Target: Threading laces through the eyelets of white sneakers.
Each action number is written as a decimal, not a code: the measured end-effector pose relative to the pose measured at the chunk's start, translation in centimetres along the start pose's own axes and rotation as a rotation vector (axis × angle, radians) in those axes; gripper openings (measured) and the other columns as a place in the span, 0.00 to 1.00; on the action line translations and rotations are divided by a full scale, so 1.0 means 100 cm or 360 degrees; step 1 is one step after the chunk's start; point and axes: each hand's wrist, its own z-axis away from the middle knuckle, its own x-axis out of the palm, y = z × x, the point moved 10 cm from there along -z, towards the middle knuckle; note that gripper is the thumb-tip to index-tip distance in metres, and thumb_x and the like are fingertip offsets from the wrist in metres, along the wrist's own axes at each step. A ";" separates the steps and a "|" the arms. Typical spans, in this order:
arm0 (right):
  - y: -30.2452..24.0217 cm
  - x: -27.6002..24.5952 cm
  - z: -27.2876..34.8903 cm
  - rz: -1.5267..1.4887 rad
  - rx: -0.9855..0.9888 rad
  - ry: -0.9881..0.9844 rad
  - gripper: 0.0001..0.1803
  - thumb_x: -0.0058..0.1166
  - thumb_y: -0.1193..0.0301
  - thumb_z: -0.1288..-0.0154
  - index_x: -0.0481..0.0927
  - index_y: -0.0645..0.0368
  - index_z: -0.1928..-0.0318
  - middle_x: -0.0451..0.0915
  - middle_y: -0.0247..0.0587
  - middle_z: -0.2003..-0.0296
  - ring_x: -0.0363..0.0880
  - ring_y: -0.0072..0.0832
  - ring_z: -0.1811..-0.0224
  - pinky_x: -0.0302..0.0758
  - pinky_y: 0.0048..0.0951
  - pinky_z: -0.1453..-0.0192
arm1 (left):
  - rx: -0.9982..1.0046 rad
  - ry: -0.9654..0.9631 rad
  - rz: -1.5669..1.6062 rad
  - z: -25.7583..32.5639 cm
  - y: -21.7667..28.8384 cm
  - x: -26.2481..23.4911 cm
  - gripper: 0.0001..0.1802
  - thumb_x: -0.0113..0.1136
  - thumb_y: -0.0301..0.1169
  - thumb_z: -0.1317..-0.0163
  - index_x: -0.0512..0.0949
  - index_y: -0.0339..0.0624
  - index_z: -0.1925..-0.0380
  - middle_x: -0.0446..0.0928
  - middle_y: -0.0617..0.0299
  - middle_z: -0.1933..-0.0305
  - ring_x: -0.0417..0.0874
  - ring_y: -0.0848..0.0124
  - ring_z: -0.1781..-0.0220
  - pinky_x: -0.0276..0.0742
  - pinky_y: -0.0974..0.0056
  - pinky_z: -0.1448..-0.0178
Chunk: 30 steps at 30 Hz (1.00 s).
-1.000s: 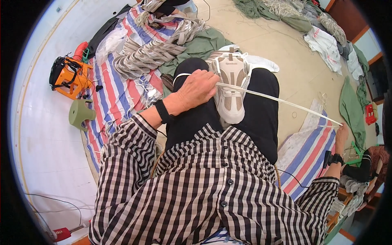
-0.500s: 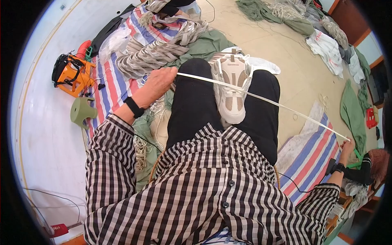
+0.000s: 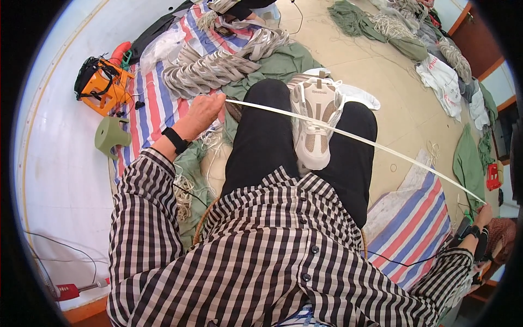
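Note:
A beige and white sneaker (image 3: 317, 147) is clamped between my knees, its toe toward me. Across it runs a flat white shoelace (image 3: 376, 143), stretched tight from hand to hand; whether it threads through the eyelets I cannot tell. My left hand (image 3: 202, 115), closed in a fist, grips one end beside my left knee. Far out to the right, my right hand (image 3: 482, 214) is closed on the other end, small in the view. Both wrists wear dark bands.
To the left lie a striped plastic sheet (image 3: 152, 103), a long pile of grey-beige shoe parts (image 3: 207, 73), an orange stool (image 3: 103, 90) and a green stool (image 3: 113, 136). Bundled laces (image 3: 395, 26) and green cloth (image 3: 467, 161) lie at right. Part of another person shows at the top.
My right hand has moved farther out to the right and slightly toward me, and the lace spans a longer stretch. My left hand has shifted slightly left. The shoe remains between my knees.

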 end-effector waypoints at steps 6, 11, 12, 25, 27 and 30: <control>-0.054 0.024 -0.010 -0.0497 0.0053 -0.0162 0.11 0.47 0.66 0.33 0.82 0.58 0.61 0.71 0.29 0.78 0.69 0.19 0.79 0.67 0.21 0.75 | -0.0070 0.0111 0.0025 0.004 -0.022 0.010 0.04 0.50 0.22 0.46 0.67 0.38 0.69 0.73 0.52 0.78 0.79 0.53 0.70 0.72 0.53 0.68; -0.204 0.170 0.122 -0.0859 -0.0250 -0.0462 0.12 0.48 0.70 0.32 0.79 0.58 0.51 0.75 0.28 0.71 0.71 0.16 0.73 0.72 0.19 0.69 | -0.0514 -0.0163 0.0041 0.066 -0.086 0.015 0.07 0.50 0.22 0.48 0.69 0.37 0.66 0.75 0.44 0.74 0.78 0.46 0.69 0.71 0.45 0.65; -0.225 0.177 0.164 -0.0886 -0.0313 -0.0546 0.12 0.47 0.70 0.31 0.79 0.58 0.51 0.76 0.29 0.70 0.72 0.16 0.72 0.72 0.18 0.69 | -0.0578 -0.0176 0.0023 0.070 -0.099 0.019 0.06 0.50 0.23 0.47 0.69 0.36 0.67 0.75 0.43 0.75 0.78 0.45 0.69 0.71 0.45 0.65; -0.432 0.352 0.535 -0.1157 -0.0382 -0.1696 0.02 0.50 0.77 0.35 0.75 0.60 0.62 0.77 0.30 0.73 0.74 0.15 0.74 0.72 0.17 0.72 | -0.1370 -0.0069 0.0062 0.278 -0.194 0.076 0.06 0.46 0.24 0.45 0.73 0.34 0.74 0.75 0.38 0.73 0.76 0.40 0.65 0.68 0.42 0.62; -0.433 0.361 0.542 -0.0991 -0.0465 -0.1676 0.02 0.49 0.77 0.34 0.75 0.60 0.62 0.77 0.30 0.73 0.74 0.15 0.75 0.72 0.17 0.73 | -0.1426 -0.0122 0.0044 0.311 -0.199 0.090 0.06 0.46 0.24 0.45 0.74 0.34 0.74 0.75 0.38 0.73 0.76 0.41 0.65 0.68 0.43 0.62; -0.436 0.354 0.540 -0.0752 -0.0571 -0.1547 0.04 0.47 0.78 0.34 0.75 0.60 0.61 0.77 0.32 0.75 0.73 0.16 0.77 0.71 0.19 0.74 | -0.1361 -0.0154 -0.0030 0.345 -0.205 0.112 0.05 0.46 0.23 0.46 0.71 0.32 0.73 0.75 0.37 0.73 0.77 0.40 0.66 0.70 0.45 0.63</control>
